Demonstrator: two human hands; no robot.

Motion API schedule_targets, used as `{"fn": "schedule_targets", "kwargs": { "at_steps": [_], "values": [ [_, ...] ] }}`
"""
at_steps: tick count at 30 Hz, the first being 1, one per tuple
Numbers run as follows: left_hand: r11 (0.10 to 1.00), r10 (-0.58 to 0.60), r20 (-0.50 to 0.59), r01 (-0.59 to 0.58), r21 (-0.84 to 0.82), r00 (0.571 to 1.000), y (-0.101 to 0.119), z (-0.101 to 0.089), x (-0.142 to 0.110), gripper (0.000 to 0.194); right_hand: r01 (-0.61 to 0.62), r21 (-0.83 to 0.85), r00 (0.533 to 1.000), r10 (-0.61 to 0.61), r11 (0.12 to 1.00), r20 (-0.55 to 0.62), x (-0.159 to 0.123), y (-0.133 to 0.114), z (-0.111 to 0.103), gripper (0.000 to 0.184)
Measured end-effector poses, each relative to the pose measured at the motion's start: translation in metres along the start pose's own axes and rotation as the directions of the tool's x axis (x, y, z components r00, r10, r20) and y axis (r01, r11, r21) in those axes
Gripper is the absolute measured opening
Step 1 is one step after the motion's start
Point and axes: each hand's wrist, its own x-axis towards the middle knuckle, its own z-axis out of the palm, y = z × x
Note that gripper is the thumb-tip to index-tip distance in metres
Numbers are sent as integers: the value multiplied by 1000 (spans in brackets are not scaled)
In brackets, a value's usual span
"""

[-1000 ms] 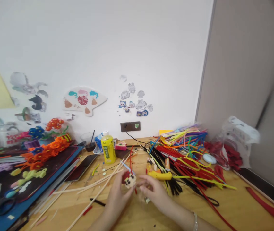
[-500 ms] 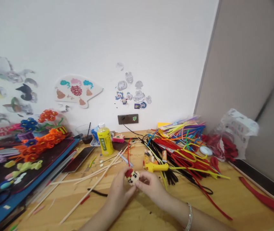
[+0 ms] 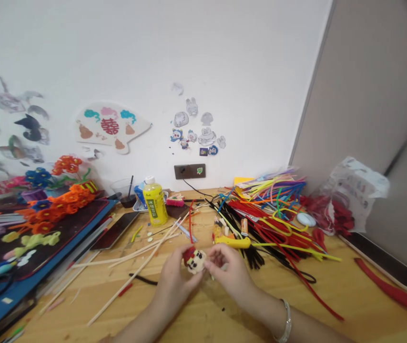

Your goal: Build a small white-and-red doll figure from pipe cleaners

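One wooden table [image 3: 196, 319]; left hand [image 3: 175, 277], right hand [image 3: 235, 275]; one cream-and-red figure [image 3: 196, 263] between.
Left hand pinches figure above table; right hand curls at its edge, grip unclear. Apparent step: fine adjusting; next move calls for steady left support.

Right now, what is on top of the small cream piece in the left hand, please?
The cream piece has dark spots and, at upper left, a red part. The left hand covers some of its edge; its back and underside are hidden.
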Motion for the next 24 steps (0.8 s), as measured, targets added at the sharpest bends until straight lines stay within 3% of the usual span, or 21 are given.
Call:
{"fn": "schedule_targets", "kwargs": {
  "at_steps": [4,11,15,24],
  "values": [
    [1000,-10,-14,11,7,1000,4,-2,-2,39,72,-46,997,-71,996,20,-3,-6,0,6],
    [1000,22,-52,-22,7,998,2,0,-6,39,-99,262,991,71,960,112,-2,-5,3,24],
    [1000,3,-49,-3,5,999,2,0,-6,41,-138,423,973,44,896,225,-3,-5,5,28],
    [999,-19,-54,18,-29,998,5,0,-6,40,-142,458,966,22,878,258,-3,-9,5,35]
  ]
}}
